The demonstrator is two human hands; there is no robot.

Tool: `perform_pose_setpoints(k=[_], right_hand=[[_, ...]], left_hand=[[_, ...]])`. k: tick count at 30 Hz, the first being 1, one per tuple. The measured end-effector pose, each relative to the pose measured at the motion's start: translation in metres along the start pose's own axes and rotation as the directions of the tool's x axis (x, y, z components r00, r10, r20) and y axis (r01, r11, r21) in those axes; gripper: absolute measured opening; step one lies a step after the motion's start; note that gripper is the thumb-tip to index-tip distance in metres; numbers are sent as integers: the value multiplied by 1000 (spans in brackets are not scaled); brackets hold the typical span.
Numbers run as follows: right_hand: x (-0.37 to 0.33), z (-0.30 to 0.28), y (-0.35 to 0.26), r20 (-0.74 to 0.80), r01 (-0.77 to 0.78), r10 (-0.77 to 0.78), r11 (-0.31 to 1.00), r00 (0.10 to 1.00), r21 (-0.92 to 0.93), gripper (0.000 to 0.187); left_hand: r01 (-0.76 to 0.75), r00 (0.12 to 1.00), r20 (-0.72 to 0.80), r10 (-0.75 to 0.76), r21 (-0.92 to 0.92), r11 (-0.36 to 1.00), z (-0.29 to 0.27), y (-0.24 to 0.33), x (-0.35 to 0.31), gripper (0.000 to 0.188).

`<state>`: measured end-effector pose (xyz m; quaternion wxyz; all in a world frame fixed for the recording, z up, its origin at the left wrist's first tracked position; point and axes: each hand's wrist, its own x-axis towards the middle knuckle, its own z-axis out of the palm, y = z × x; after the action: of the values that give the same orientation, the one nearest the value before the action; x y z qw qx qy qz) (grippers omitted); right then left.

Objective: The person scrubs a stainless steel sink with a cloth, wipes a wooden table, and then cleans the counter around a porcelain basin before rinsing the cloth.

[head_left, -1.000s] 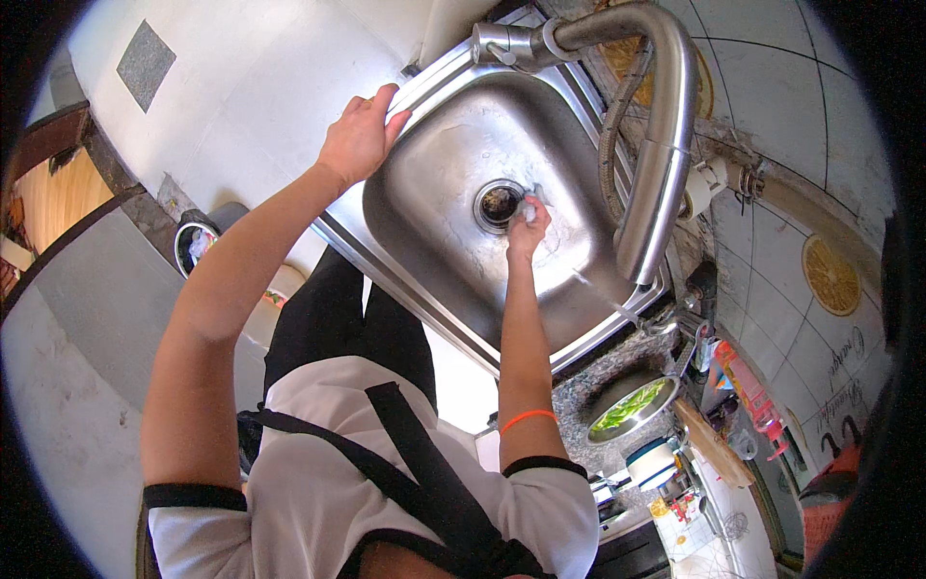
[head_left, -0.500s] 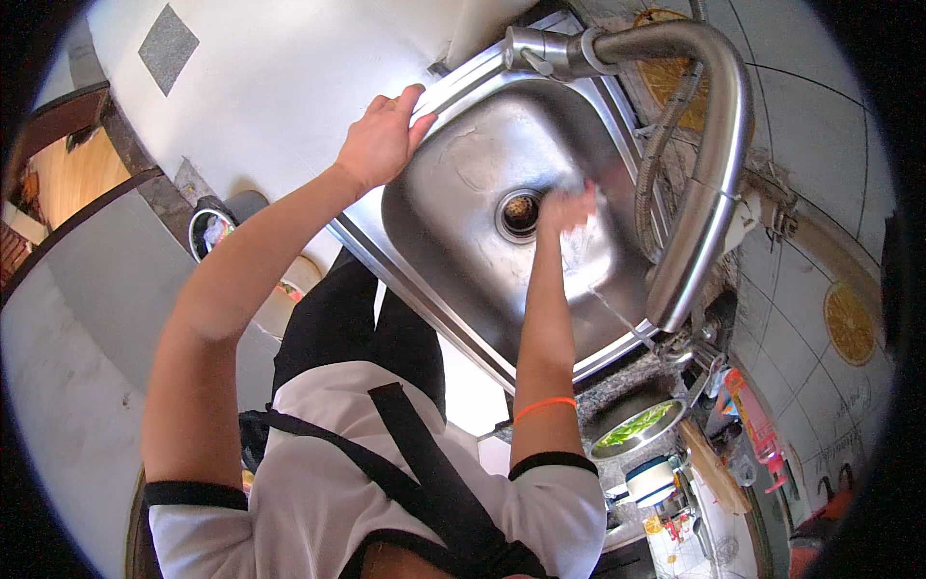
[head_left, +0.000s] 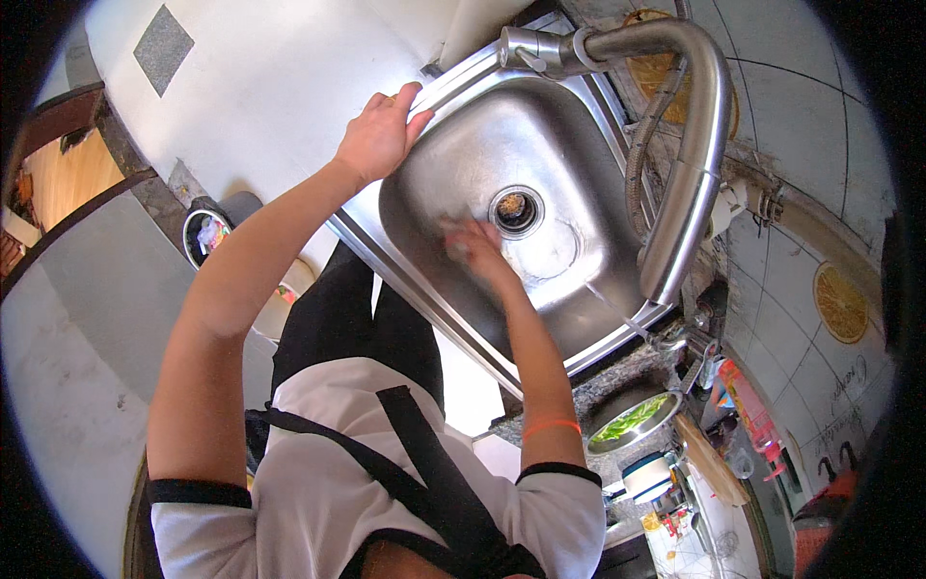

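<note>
My left hand rests on the near left rim of the steel sink, fingers curled over the edge. My right hand is down in the basin, pressed to the bottom just left of the drain. It is motion-blurred, with a small pinkish patch under the fingers; I cannot tell whether that is a pad or the fingers themselves. A tall curved steel faucet arches over the basin's right side, and a thin stream of water falls from its head.
A speckled counter right of the sink holds a steel bowl of greens, a white-lidded container and a wooden board. A bin with rubbish stands on the floor at left. The wall behind is tiled with orange-slice decorations.
My right hand has swept across the basin floor from the right of the drain to its left. My left hand has stayed on the sink rim.
</note>
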<state>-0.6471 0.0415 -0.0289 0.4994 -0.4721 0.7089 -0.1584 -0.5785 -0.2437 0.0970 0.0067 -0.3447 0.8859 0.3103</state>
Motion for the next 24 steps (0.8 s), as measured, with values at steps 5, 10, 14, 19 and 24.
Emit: perform_pose_setpoints(k=[5,10,14,19,24], right_hand=[[-114,-41,142,-77,-63,171,687,982,724,50],[-66,-115,68,-599,-298,458,887,657,351,35],[-107,-120,104,-537,-128,588,737,605,663,31],[-134,-122,88,-646,94,602,694,469,714,35],[-112,-71,125,-923,-738,131,645,360,-196,63]], left_hand=[[26,998,50,-26,7,1000,-6,5,3,36],[31,999,41,-33,51,998,-1,4,2,39],[16,999,37,-17,40,999,-1,5,1,38],[15,999,29,-15,-4,1000,-1,3,1,36],[36,998,44,-36,5,999,-5,8,2,36]])
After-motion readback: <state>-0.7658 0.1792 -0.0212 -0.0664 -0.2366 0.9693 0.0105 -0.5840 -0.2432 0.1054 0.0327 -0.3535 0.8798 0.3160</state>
